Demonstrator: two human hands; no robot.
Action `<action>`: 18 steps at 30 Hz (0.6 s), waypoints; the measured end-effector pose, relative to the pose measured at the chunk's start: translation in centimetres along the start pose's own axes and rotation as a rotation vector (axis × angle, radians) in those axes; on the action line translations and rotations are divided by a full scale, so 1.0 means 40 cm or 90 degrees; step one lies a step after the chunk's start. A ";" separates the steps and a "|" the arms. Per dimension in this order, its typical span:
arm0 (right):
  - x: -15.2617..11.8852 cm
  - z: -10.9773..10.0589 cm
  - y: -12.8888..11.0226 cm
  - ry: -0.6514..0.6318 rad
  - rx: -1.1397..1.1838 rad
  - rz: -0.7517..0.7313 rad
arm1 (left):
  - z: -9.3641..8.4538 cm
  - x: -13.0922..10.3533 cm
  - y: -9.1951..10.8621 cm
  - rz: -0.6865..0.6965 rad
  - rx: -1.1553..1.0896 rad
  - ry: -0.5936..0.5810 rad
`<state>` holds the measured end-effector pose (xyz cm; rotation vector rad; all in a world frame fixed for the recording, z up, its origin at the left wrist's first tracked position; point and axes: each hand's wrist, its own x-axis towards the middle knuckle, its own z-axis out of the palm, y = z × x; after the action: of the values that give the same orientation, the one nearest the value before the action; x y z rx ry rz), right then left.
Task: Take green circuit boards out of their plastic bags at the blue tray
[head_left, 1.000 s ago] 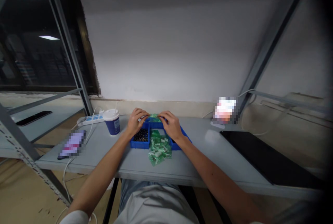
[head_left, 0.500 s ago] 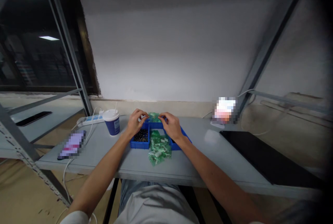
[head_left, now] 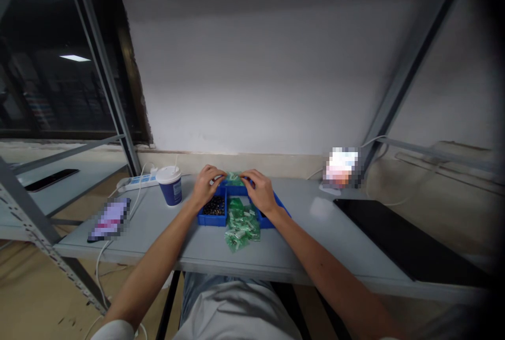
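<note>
While the left hand (head_left: 205,185) and right hand (head_left: 259,190) seem to pinch opposite edges of a green bag (head_left: 234,178) between their fingers at the far side of the blue tray (head_left: 212,221), filled green packets (head_left: 242,225) already lie piled at its near side, and loose dark parts (head_left: 214,206) remain in the left compartment.

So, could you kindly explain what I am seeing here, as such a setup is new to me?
There is no machine: these are a person's bare left hand and bare right hand, seen from a camera worn on the head, looking forward and down. On the flat grey table sits a divided blue plastic tray; its left compartment holds small dark parts. Across its front middle lies a crumpled heap of translucent green plastic bags. Both hands appear to pinch another small green bag by the tray's far side. Left stands a blue cup with a white lid; right lies a flat black panel.
</note>
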<state>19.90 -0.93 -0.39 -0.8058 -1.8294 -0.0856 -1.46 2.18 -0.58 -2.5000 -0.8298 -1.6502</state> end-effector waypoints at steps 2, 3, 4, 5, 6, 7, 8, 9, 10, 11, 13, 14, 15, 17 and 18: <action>0.001 -0.002 -0.003 0.005 0.001 -0.005 | -0.002 0.001 0.004 0.013 0.002 0.004; 0.002 -0.002 -0.004 0.007 0.002 -0.005 | -0.002 0.002 0.006 0.015 0.004 0.004; 0.002 -0.003 -0.005 0.009 0.002 -0.005 | -0.003 0.002 0.007 0.012 0.006 0.004; 0.002 -0.003 -0.006 0.011 0.001 -0.004 | -0.003 0.001 0.008 0.005 0.008 0.005; 0.002 -0.003 -0.006 0.012 0.001 -0.004 | -0.003 0.000 0.009 -0.007 0.010 0.007; 0.002 -0.002 -0.005 0.013 0.000 -0.003 | -0.002 -0.001 0.010 -0.022 0.009 0.011; 0.001 -0.001 -0.003 0.013 -0.004 -0.001 | -0.002 -0.002 0.010 -0.036 0.006 0.014; 0.000 0.001 -0.001 0.012 -0.008 0.005 | -0.002 -0.003 0.010 -0.048 0.002 0.016; -0.001 0.002 0.001 0.011 -0.012 0.013 | -0.001 -0.004 0.010 -0.054 -0.002 0.015; -0.003 0.004 0.003 0.011 -0.017 0.024 | -0.001 -0.005 0.009 -0.055 -0.003 0.012; -0.005 0.006 0.007 0.011 -0.025 0.044 | 0.000 -0.005 0.007 -0.049 0.001 0.006; -0.005 0.006 0.008 0.010 -0.028 0.049 | 0.000 -0.004 0.005 -0.044 0.002 0.006; -0.005 0.006 0.008 0.008 -0.030 0.048 | 0.001 -0.003 0.003 -0.037 0.002 0.009; -0.004 0.005 0.006 0.004 -0.030 0.040 | 0.002 -0.002 -0.001 -0.024 0.001 0.015; -0.004 0.004 0.005 0.003 -0.027 0.035 | 0.003 -0.001 -0.003 -0.018 0.002 0.016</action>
<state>19.90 -0.80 -0.64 -0.8838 -1.8048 -0.0921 -1.42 2.28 -0.70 -2.4712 -0.8680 -1.6843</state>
